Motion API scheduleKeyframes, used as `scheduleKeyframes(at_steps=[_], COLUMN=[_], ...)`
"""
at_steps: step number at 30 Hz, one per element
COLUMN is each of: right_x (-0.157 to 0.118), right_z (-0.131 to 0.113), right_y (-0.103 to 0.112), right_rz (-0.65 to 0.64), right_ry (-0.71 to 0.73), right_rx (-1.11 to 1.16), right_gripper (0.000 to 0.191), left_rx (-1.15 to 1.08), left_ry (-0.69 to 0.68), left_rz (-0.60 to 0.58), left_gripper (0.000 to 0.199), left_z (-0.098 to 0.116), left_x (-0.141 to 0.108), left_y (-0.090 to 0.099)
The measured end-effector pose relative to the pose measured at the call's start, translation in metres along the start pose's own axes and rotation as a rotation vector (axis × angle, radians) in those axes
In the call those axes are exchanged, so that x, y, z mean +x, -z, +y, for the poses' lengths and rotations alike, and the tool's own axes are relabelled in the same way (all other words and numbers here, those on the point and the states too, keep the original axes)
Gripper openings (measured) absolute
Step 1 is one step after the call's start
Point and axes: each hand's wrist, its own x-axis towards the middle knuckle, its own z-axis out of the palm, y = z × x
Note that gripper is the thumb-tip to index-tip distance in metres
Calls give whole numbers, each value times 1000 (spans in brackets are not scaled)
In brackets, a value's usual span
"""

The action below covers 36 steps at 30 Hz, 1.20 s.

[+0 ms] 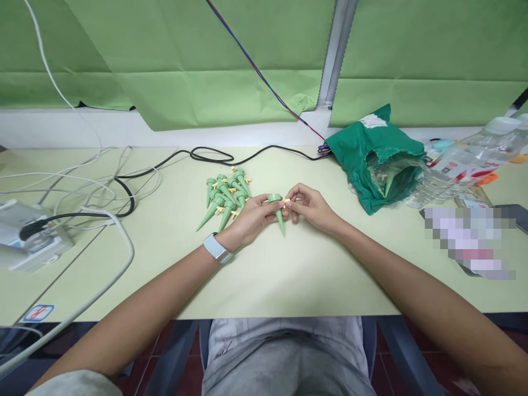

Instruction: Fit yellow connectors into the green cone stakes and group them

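Near the middle of the table, my left hand [256, 215] is closed on a green plastic spike [280, 221], whose wide cap is at the top and whose tip points down. My right hand [310, 207] pinches a small yellow piece [286, 204] at the spike's side, just below the cap. Whether the yellow piece is fixed to the spike cannot be seen. To the left of my hands lies a pile of several similar green spikes [224, 191] with small yellow parts on them.
An open green bag [355, 165] lies at the back right, with a spike visible inside. Clear plastic bottles [464, 159] and a blurred flat object [470, 242] are on the right. Black cable [165, 161], white cables and a power strip [37, 234] occupy the left.
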Motion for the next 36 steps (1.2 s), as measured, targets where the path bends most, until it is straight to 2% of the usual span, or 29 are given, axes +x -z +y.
scheduleKeyframes(at_steps=[5,14,22,28,31,36], right_x=[0,-2,-2,-1,-1,-1], right_z=[-2,-2,-5,-3,-3,-4], right_y=[-3,-5,-3,-5,-6,-7], right_rz=[4,29,0,156,118,72], right_ry=[25,-83,-35,21,-30,12], right_rx=[65,16,64,-114,-150,-79], right_gripper=[33,36,32,32,30,23], left_rx=[5,37,6,-41,-36,-32], left_ry=[19,-17,10,5,6,3], left_rz=[-85,-78,-41,-44,-36,-31], left_gripper=[19,20,20,19,21,20], left_z=[2,2,0,1,0,0], left_x=[0,-1,0,0,1,1], left_y=[4,4,6,5,5,5])
